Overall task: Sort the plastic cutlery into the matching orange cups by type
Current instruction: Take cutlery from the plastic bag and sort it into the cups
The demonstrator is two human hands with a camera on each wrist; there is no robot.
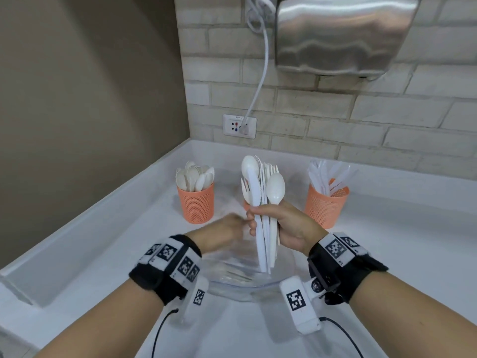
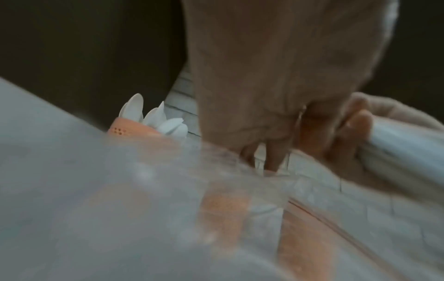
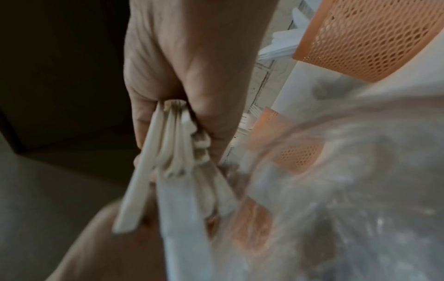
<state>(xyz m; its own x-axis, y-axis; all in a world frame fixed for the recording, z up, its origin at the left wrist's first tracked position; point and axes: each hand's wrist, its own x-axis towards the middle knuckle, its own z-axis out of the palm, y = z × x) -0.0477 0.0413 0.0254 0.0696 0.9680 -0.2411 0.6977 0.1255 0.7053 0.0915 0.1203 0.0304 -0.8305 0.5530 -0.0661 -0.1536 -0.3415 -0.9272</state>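
Observation:
My right hand [image 1: 268, 223] grips an upright bundle of mixed white cutlery [image 1: 258, 182] with spoons, forks and knives; the right wrist view shows the handles [image 3: 177, 152] fanning out below the fist. My left hand [image 1: 227, 226] is blurred just left of the bundle, with fingers [image 2: 273, 157] pointing down and nothing visible in them. The left orange cup [image 1: 195, 202] holds spoons. The right orange cup [image 1: 325, 205] holds knives. The middle orange cup [image 1: 246, 205] is mostly hidden behind the bundle, and the right wrist view shows forks in that cup [image 3: 295, 148].
A clear bowl [image 1: 245, 286] with a few cutlery pieces sits under both hands. The white counter [image 1: 400, 241] has a raised lip at the left and back. On the brick wall are a steel hand dryer [image 1: 340, 34] and a socket [image 1: 239, 126] with a white cord.

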